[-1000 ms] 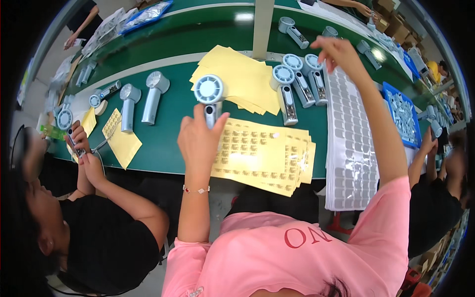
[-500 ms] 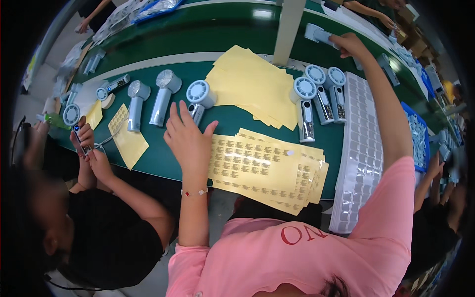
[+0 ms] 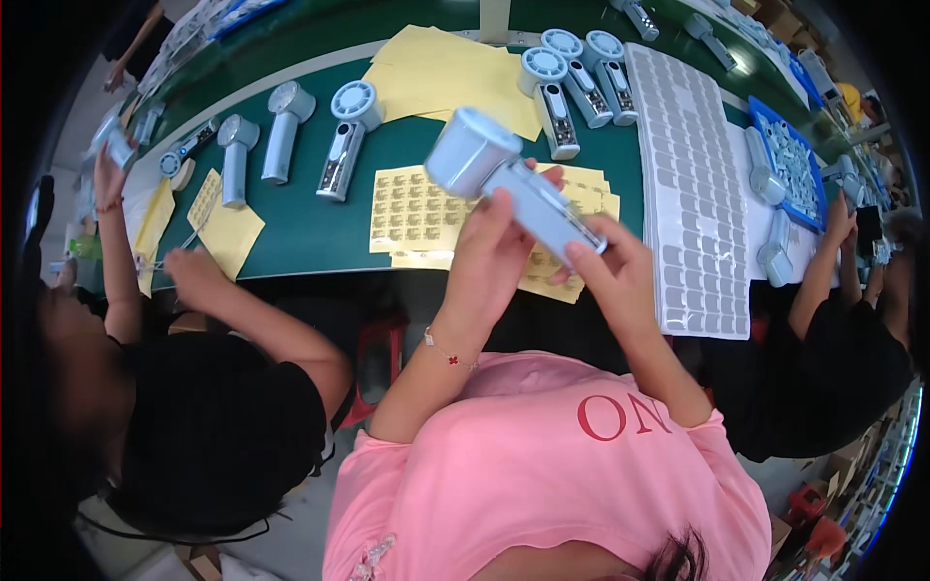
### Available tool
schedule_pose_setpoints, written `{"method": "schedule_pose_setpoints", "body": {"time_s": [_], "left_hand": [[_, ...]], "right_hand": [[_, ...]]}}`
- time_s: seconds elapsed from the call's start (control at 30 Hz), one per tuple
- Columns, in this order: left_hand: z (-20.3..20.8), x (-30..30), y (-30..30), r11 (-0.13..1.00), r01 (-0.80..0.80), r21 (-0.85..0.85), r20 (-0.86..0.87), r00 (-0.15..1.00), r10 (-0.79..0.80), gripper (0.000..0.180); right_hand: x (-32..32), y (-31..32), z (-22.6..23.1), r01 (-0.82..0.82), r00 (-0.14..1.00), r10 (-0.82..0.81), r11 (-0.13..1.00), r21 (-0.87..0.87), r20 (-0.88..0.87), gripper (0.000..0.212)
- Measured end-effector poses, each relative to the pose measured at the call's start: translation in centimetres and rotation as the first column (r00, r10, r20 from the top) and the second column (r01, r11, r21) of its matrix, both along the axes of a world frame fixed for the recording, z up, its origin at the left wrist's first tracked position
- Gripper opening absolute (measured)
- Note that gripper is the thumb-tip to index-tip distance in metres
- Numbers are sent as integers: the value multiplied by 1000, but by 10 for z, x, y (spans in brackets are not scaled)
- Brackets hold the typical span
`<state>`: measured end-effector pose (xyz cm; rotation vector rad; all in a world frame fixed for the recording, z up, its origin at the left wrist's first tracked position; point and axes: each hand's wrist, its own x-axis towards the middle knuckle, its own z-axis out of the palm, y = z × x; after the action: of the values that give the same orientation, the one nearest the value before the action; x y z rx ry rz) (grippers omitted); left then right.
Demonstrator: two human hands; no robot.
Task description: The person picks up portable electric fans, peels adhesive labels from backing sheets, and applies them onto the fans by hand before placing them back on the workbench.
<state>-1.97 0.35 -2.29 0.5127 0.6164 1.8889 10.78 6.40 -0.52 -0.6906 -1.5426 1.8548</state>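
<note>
A light-blue handheld fan (image 3: 475, 155) is tilted in front of me, its round head up to the left and its handle down to the right. My left hand (image 3: 496, 242) wraps the handle close below the head. Thumb and fingers of my right hand (image 3: 612, 276) grip the handle's lower end. Beneath both hands lie yellow sticker sheets (image 3: 412, 208) printed with rows of small labels. Beyond them, a handheld fan (image 3: 351, 126) lies near the middle of the table, and several more, such as this fan (image 3: 552, 102), lie at the far right.
Plain yellow sheets (image 3: 426, 73) are piled at the back. A thick stack of grey sticker sheets (image 3: 693, 194) covers the right side, with a blue tray (image 3: 790, 160) of small parts beyond. Co-workers sit at left and right; the left one's raised hand (image 3: 109, 179) holds a fan.
My right hand has come back from the far conveyor to my front. Both hands now hold a fan. The view has shifted, and the left co-worker has raised a fan.
</note>
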Motion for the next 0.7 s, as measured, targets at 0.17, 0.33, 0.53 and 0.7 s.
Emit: {"method": "schedule_pose_setpoints", "body": {"time_s": [0.17,0.33,0.53,0.7], "left_hand": [[-18,-10,-24,958,-283,-45,-275,925,261,63],[-6,-32,-33,880,-443,-173,-405,846,346,48],[-10,-48,-39,870,-405,-283,-433,863,261,65],[-3,-50,-38,857,-423,-295,-365,879,308,67]], "right_hand": [[2,-11,-11,-388,912,406,899,-202,53,31],[-27,25,-22,100,884,-402,660,745,238,7],[-52,21,-18,116,898,-380,689,715,221,7],[-60,15,-30,-4,920,-279,694,720,274,8]]}}
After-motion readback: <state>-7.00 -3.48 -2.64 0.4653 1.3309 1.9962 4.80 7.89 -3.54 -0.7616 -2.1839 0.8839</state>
